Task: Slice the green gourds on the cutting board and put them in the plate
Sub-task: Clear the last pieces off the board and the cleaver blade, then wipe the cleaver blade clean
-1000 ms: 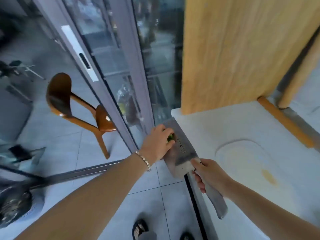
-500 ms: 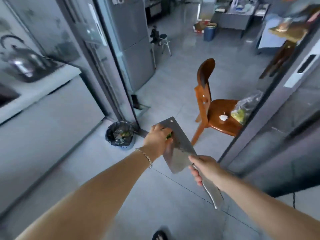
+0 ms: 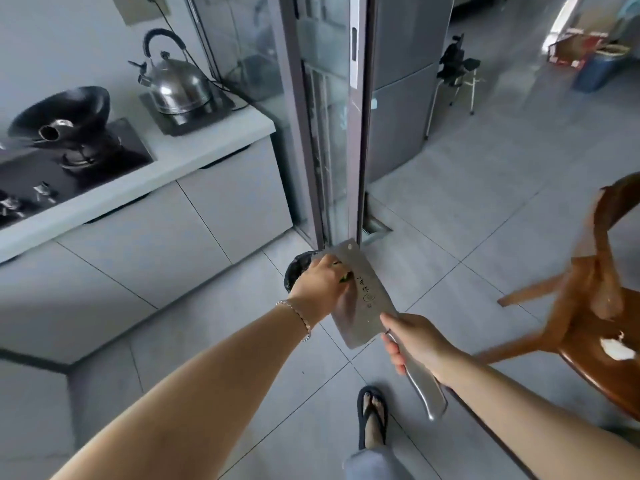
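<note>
grey floor tiles (image 3: 450, 237) fill the view, with a white counter (image 3: 194, 147) on the left carrying a kettle (image 3: 176, 84) and a black wok (image 3: 69, 109). a glass door (image 3: 332, 133) stands edge-on in the middle, and a wooden chair (image 3: 595, 327) sits blurred at the right edge, a white scrap (image 3: 618, 349) on its seat.

out front, both arms reach forward over the floor. the right hand (image 3: 415, 341) is wrapped tight round the steel handle of the cleaver (image 3: 363, 299), thumb up by the heel of the blade, and the blade is held flat, angled up and away to the left. the left hand (image 3: 320, 287), a bracelet (image 3: 299, 317) at its wrist, lies on the flat of the blade near its far end, fingers curled down over gourd bits (image 3: 344, 277). only a speck of green shows under the fingertips, and they look pinned against the steel, though the hand covers most of them. so the gourd is up on the cleaver, between the two hands.

just beyond the left hand, a black-lined bin (image 3: 296, 271) stands at the foot of the door, partly hidden by hand and blade. down below, a foot (image 3: 373, 417) in a dark sandal is on the tiles.
</note>
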Demonstrator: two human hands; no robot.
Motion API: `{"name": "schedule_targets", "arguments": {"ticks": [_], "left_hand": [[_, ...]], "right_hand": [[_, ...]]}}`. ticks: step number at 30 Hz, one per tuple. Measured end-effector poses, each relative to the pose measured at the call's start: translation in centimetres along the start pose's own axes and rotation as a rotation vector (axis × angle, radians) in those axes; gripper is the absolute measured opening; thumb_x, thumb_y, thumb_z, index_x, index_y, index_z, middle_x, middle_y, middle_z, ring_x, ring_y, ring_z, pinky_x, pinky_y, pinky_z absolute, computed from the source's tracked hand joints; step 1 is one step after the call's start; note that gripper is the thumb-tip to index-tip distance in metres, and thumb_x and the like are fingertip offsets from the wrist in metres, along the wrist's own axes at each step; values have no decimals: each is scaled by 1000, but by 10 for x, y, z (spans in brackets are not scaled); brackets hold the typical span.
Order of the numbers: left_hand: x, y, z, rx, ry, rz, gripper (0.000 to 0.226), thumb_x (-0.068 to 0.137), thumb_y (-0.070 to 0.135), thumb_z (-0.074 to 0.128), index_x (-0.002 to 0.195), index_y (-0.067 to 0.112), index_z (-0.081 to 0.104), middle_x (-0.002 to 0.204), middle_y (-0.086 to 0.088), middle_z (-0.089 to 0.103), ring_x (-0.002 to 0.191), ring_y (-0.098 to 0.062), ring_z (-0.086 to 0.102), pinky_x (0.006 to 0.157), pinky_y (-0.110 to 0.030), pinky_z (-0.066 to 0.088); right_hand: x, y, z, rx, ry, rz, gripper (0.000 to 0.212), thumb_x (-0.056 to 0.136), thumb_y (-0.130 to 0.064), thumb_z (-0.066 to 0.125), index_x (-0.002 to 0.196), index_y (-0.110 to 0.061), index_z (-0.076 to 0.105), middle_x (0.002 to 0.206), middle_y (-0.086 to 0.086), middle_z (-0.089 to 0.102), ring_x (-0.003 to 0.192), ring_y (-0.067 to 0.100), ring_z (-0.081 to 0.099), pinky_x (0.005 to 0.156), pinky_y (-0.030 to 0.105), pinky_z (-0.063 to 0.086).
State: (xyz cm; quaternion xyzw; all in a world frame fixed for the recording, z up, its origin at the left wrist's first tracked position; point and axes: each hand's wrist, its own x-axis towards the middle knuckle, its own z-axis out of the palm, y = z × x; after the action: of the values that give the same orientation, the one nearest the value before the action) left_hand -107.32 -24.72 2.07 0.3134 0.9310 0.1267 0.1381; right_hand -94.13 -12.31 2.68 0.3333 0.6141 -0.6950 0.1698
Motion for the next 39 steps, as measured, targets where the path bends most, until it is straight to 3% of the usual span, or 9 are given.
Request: {"name": "schedule_targets", "arguments": {"ticks": [6,13,18,24,28,33,36,39], "left_hand": [[126,-52,-12,-17,43,-100,37,96,26,46,133,24,48,138,0,40,123,-22,37,97,-33,39],[232,-116,0,-47,29,-174,34,97,24,45,130,24,52,141,2,40,123,-22,42,96,-32,40],[278,-163,22,15,-107,-239,36,99,22,42,134,25,48,145,3,37,126,-19,42,98,-31,38],[298,-185,29,71,-152,-308,30,98,21,40,124,19,55,118,-2,61,105,-20,56,83,-30,45],[309,-188,9,200,-244,-242,26,99,26,35,109,13,55,100,-3,62,93,-20,59,74,-29,46],[322,-154,-18,275,-327,-65,21,96,21,37,95,8,53,71,2,45,77,-19,54,66,-28,44],[321,-106,-31,312,-339,86,19,96,19,38,96,7,54,74,0,49,75,-20,54,67,-30,46],[316,-44,-36,339,-378,257,20,96,15,38,102,6,55,96,-7,61,90,-24,60,78,-34,50]], "right_hand": [[131,-83,-14,-109,-59,-11,38,97,-24,47,64,-6,48,45,4,45,34,18,37,40,24,35],[238,-135,-16,-147,-10,45,37,97,-22,47,65,-4,48,47,6,44,34,18,36,38,24,35],[296,-145,-16,-149,71,74,35,97,-23,47,68,-3,49,46,5,45,32,16,37,35,23,37],[333,-145,-4,-196,140,101,36,96,-21,47,65,-4,47,49,8,44,29,16,38,33,21,36],[337,-146,1,-322,209,76,39,93,-24,49,58,-8,47,43,7,46,36,24,42,39,25,38],[313,-160,-10,-443,310,64,37,89,-26,49,56,-13,39,44,5,47,40,25,46,46,29,43],[281,-161,-28,-485,384,78,33,89,-21,49,60,-13,36,45,5,45,35,22,46,41,25,43],[236,-156,-56,-553,452,103,35,92,-23,49,61,-11,37,49,4,46,30,14,47,42,23,44]]}}
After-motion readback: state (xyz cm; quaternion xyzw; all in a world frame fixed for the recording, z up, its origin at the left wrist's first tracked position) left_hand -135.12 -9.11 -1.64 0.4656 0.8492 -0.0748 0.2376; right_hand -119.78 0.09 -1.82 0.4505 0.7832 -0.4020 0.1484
